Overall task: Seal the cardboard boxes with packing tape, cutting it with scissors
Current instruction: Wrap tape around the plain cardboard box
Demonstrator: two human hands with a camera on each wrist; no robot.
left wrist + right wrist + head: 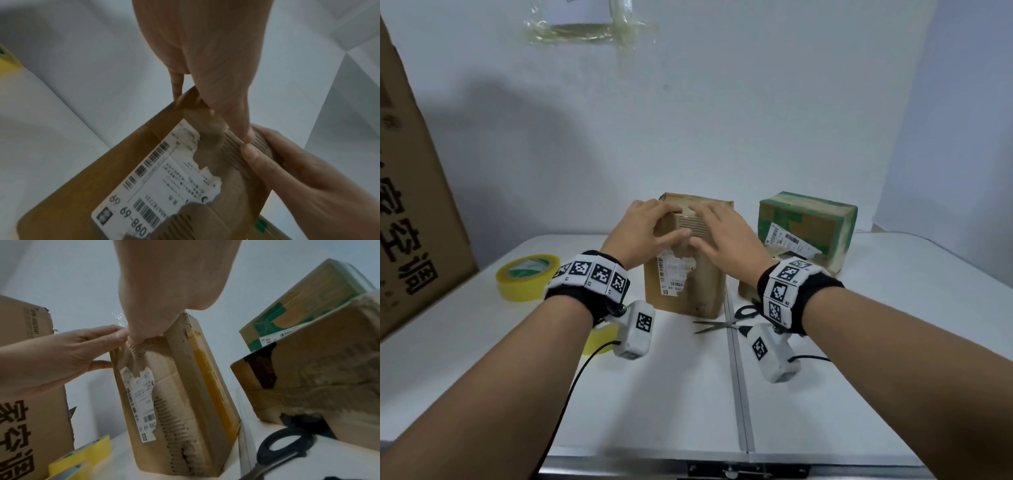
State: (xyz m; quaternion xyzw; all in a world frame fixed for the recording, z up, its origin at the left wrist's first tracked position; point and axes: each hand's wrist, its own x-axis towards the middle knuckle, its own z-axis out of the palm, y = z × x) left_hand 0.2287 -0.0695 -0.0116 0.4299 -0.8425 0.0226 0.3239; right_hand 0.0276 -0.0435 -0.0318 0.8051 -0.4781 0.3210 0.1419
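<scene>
A tall brown cardboard box [685, 284] [82, 178] [185, 386] with a torn white shipping label stands upright mid-table. My left hand [650, 226] [216, 97] [51, 353] grips its top left corner, fingers curled over the edge and thumb on the front face. My right hand [719, 233] [308, 170] [164, 288] lies over the top with straight fingers, its thumb pressing the front beside the left thumb. A yellow tape roll [527, 277] [82, 456] lies to the left. Black-handled scissors [722, 323] [283, 449] lie in front of the box, to its right.
A second yellow roll [601, 337] sits half hidden under my left wrist. A green-taped box [808, 222] [304, 301] and a worn brown box [748, 287] [318, 361] stand at the right. A large printed carton [414, 205] fills the left edge. A metal seam [739, 394] crosses the white table.
</scene>
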